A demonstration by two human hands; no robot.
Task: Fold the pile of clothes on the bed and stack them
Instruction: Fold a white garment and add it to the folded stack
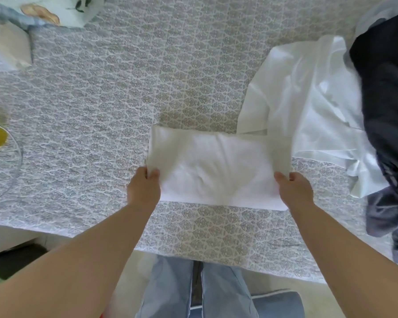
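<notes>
Left hand (144, 188) pinched the left edge of the folded white garment (216, 173), thumb on top. Right hand (293, 188) pinched its right edge likewise (fingers underneath, hidden). Garment lay flat on the bed (124, 99), touching a loose white cloth (308, 99) beside dark clothes (386, 111).

two hands (144, 188), three garments (216, 171)

Both forearms are bare right up to the near edge of view, no sleeves, watch or rings showing on the left hand (144, 188) or right hand (294, 189). The legs wear loose, pale blue denim jeans (168, 288).
</notes>
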